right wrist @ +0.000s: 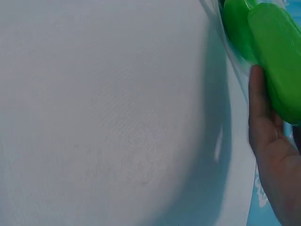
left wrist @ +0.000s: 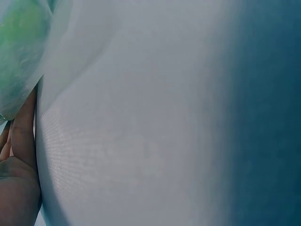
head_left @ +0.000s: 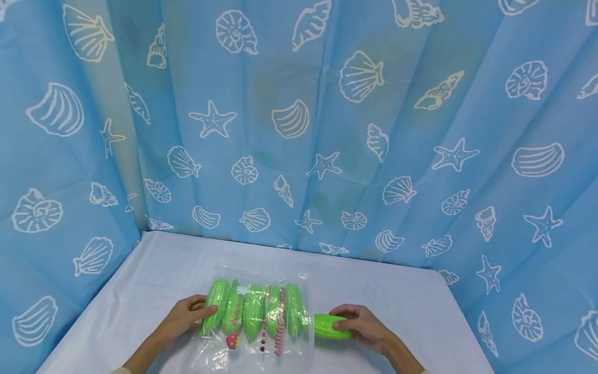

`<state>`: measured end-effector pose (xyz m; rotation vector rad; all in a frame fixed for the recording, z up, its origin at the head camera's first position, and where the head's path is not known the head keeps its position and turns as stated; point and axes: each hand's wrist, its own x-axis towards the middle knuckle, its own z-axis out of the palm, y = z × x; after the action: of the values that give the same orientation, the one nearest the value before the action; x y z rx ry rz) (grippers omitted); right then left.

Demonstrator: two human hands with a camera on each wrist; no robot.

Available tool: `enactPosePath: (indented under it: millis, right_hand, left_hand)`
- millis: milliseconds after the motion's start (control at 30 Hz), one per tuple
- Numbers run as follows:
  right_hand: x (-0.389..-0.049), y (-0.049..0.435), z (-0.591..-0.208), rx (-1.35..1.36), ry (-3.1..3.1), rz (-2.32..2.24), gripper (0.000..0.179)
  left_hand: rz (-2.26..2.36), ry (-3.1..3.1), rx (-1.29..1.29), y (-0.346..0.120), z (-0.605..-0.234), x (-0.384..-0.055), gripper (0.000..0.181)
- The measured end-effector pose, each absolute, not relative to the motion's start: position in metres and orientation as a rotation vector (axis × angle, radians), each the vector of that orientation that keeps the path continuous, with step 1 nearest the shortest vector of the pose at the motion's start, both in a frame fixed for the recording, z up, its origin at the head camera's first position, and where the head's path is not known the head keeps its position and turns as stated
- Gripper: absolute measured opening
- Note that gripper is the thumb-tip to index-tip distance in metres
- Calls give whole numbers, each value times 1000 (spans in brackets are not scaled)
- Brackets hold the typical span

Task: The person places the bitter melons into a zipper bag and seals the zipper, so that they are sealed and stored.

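Observation:
A clear plastic bag [head_left: 291,358] with pink and red prints lies on the table in the head view, holding several long green vegetables [head_left: 254,311] side by side. My left hand [head_left: 189,316] grips its left edge, thumb on top over the leftmost vegetable, other fingers partly hidden underneath. At the bag's right edge, my right hand [head_left: 366,328] holds a brighter green, bumpy bitter melon [head_left: 327,326] between thumb and fingers. The melon's left end meets the bag's edge. In the right wrist view the melon [right wrist: 277,61] lies along my fingers, close beside the bagged ones.
A white cloth [head_left: 402,291] covers the table. Blue curtains [head_left: 280,208] printed with white shells and starfish rise behind it and along both sides.

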<state>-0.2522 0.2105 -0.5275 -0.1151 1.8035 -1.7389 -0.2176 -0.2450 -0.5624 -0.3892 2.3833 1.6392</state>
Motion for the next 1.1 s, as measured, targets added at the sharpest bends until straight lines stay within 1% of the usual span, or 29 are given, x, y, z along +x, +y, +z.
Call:
enactPosePath:
  millis: [167,500,733,967,1100]
  right_hand:
    - [-252,216,-528,-131,1858,-1785,40]
    - [-251,221,-527,-138,1756,-1852,54]
    - [-249,226,-531,-140,1860,-1850,47]
    - [-246,227,-539,-156,1860,-1847,54]
    - [-245,228,-542,-190,1813,-1873,54]
  left_hand:
    - [1644,2379,-396,-245,-564,-218,94]
    - [1643,2375,-403,-245,-565,-218,95]
    - [1646,2355,-403,-244,-565,-218,97]
    - [1658,2358,-396,-245,-562,-217,94]
    - [1670,2361,-386,-244,-561,-216,89]
